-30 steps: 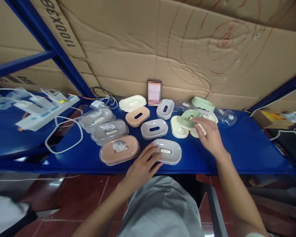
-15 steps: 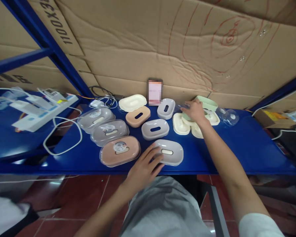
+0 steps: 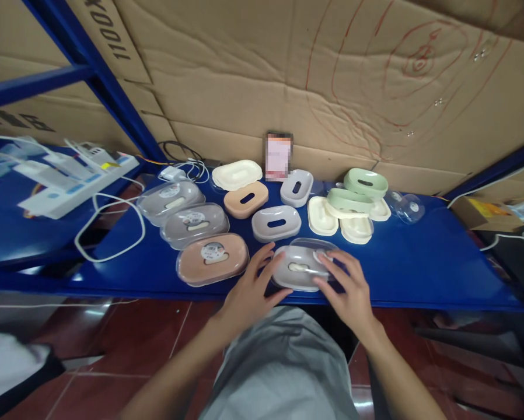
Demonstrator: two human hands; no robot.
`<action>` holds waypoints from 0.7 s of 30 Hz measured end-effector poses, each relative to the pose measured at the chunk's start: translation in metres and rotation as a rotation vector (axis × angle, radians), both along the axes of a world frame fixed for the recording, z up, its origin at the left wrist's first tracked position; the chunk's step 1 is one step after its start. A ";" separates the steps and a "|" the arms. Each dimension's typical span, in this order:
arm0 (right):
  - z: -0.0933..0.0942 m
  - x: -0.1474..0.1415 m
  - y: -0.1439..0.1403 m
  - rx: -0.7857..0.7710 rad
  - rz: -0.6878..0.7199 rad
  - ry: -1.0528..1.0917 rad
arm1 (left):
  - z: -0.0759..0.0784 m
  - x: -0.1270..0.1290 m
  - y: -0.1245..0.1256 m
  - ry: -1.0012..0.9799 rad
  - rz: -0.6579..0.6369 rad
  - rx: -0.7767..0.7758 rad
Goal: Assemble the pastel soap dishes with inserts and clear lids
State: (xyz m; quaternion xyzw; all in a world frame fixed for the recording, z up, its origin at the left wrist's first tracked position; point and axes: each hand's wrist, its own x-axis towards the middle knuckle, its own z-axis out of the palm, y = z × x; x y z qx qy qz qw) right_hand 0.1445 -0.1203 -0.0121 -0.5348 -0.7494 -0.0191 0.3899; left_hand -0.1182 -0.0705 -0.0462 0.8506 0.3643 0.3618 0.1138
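In front of me, close to the table's front edge, sits a grey soap dish with a cream insert showing through its slot. My left hand is closed around the dish's left end, thumb in front and fingers behind. A clear plastic lid with a round label lies tilted over the dish, reaching past its back right side. My right hand grips this lid at its right end, thumb and fingers apart across it. Whether the lid is seated on the rim I cannot tell.
Lidded boxes, one pink and two grey, stand on the left. Behind are a grey dish, a peach dish, green dishes and cream trays. A phone leans against the cardboard. Clear lids lie right.
My right hand has come from the green dishes at the back right to the grey dish, bringing a clear lid over it. My left hand stays at the dish's left end.
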 end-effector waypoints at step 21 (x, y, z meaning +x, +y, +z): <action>-0.020 0.082 -0.063 -0.083 -0.112 -0.317 | 0.006 0.000 0.000 0.099 -0.062 -0.060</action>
